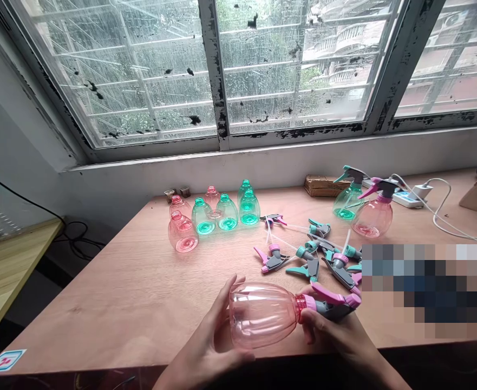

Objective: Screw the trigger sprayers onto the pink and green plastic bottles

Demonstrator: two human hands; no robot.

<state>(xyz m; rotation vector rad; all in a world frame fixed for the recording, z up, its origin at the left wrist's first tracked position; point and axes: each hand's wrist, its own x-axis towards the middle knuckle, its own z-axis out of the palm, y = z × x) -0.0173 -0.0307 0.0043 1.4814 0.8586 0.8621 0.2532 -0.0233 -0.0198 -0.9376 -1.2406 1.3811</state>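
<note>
A clear pink spray bottle (265, 317) lies sideways in the air above the table's front edge, its base to the left. My left hand (211, 338) is wrapped around the base end. At the neck, my right hand (331, 330) grips the pink collar of a pink-and-grey spray head (335, 302), which sits on the bottle's mouth; how tightly it is screwed on I cannot tell. Just beyond my hands lies a loose pile of spray heads, including a pink-and-grey one (274, 259) and a green-and-grey one (309, 265), with thin white tubes.
Several open bottles, pink (183, 233) and green (227, 212), stand at the back left. Two bottles with spray heads, one green (347, 201) and one pink (372, 218), stand at the back right. Behind are a brown box (324, 186) and a power strip (409, 199) with white cables.
</note>
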